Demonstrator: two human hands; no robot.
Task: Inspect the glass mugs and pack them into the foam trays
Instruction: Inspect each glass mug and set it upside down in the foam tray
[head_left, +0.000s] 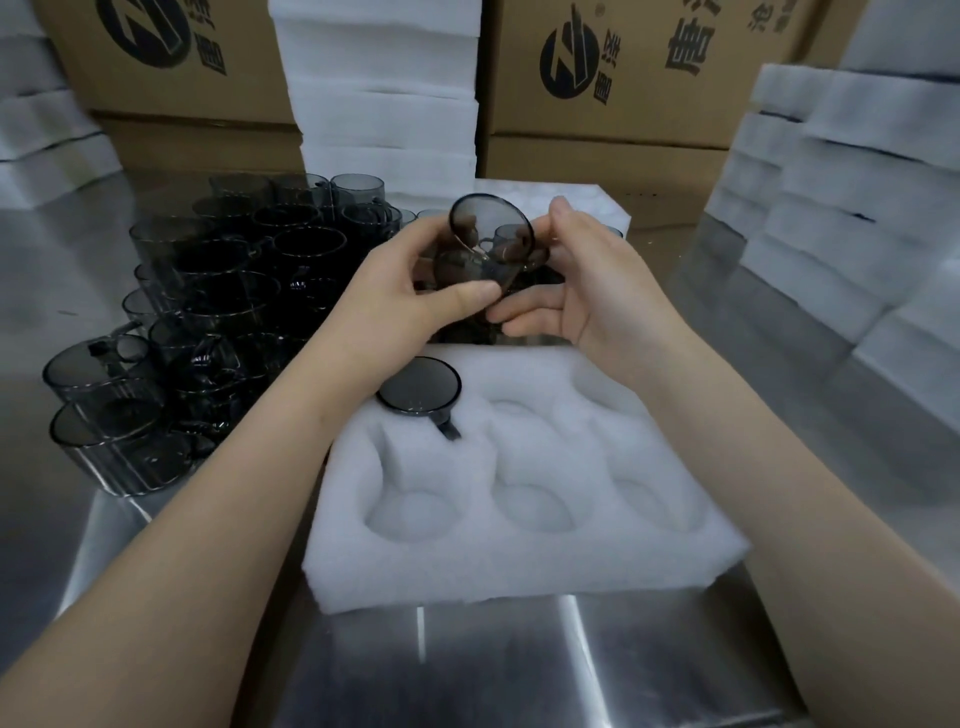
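We hold one smoky grey glass mug (488, 244) at the centre of the frame, tilted with a round end toward us, probably so light shows any flaw. Our left hand (410, 291) curls round its body and our right hand (582, 291) grips the other side. Below lies the foam tray (519, 561), with a packed mug (420, 387) in its upper-left pocket. The unpacked mugs (208, 312) crowd the left of the frame.

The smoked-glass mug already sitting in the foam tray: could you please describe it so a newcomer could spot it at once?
Find the white foam tray nearest the camera on the steel table. In its far-left pocket sits one smoked-glass mug, handle toward the camera. It alone is seated in this tray: the loose mugs stand left of it, and the held mug is above.
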